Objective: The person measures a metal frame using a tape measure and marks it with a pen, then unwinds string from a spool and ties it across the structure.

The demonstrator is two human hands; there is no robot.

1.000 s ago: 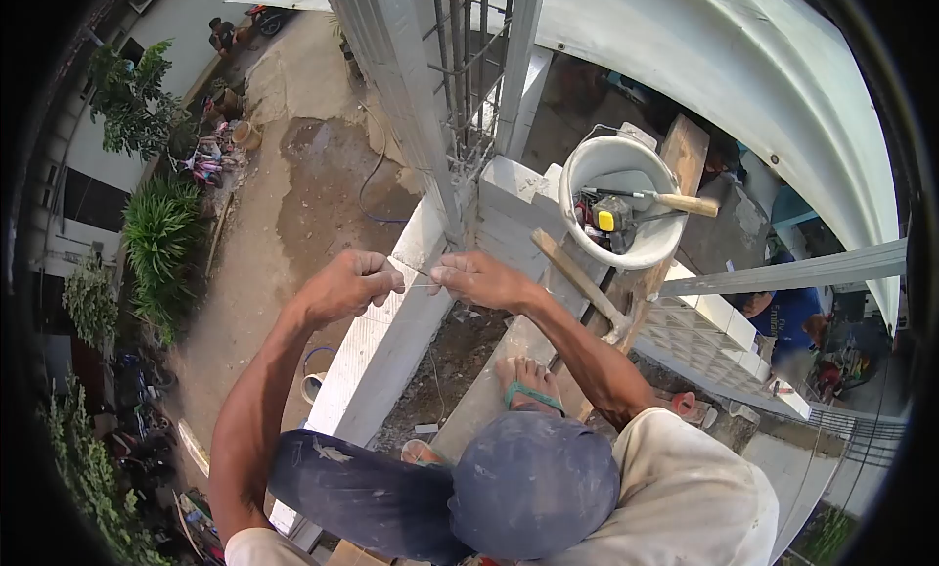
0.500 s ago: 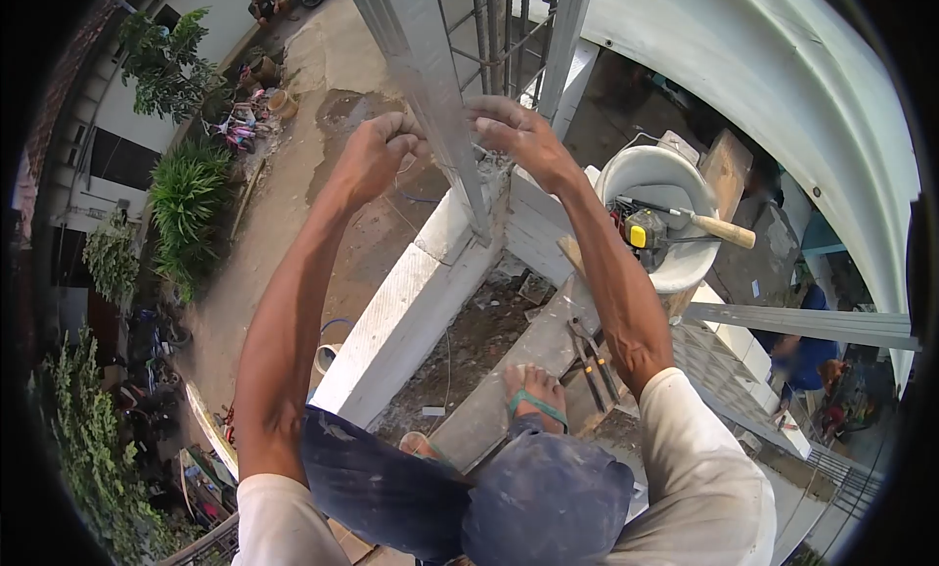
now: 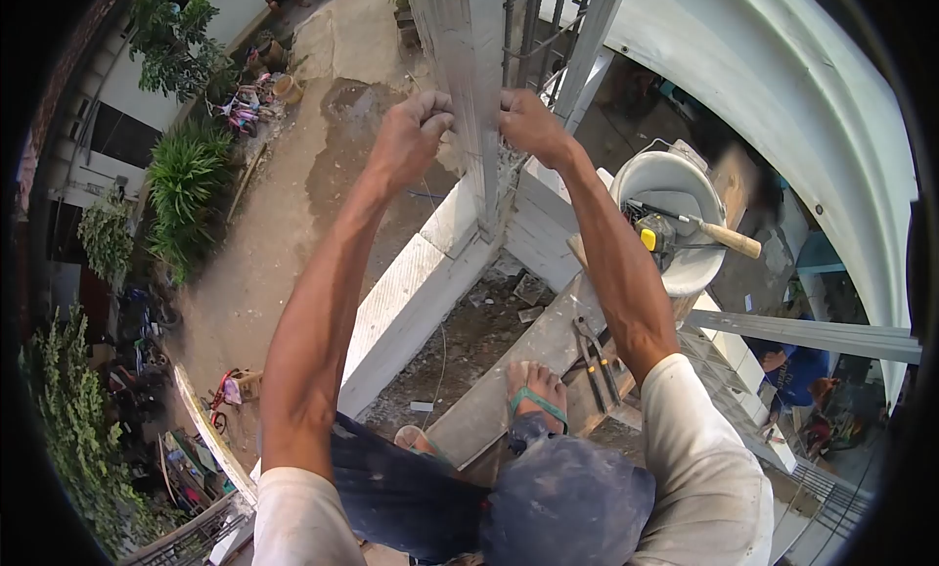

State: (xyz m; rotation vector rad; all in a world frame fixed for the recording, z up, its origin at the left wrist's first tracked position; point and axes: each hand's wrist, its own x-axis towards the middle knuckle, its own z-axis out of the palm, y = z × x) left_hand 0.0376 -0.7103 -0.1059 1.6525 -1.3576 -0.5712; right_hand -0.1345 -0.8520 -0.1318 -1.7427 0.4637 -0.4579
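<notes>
A long grey metal channel [image 3: 468, 106] stands upright at the corner of the white block wall [image 3: 416, 287]. On its left side is my left hand [image 3: 413, 135], its fingers curled into a pinch; what they hold is too small to make out. My right hand [image 3: 533, 128] is at the channel's right edge with bent fingers, the tips partly hidden by the metal. Behind the channel rise several steel reinforcing bars [image 3: 534, 38]. A thin line hangs near the inner face of the wall, below my hands.
Pincers [image 3: 595, 362] with black and yellow handles lie on the plank [image 3: 518, 370] by my sandalled foot [image 3: 537, 395]. A white bucket [image 3: 696, 272] at right holds a wooden-handled tool [image 3: 732, 238] and a tape measure [image 3: 653, 237]. Another person [image 3: 797, 375] is lower right.
The view has shifted, so the channel appears further right. My right hand has drawn back to the channel's right edge, its fingers more bent; my left hand stays curled beside it.
</notes>
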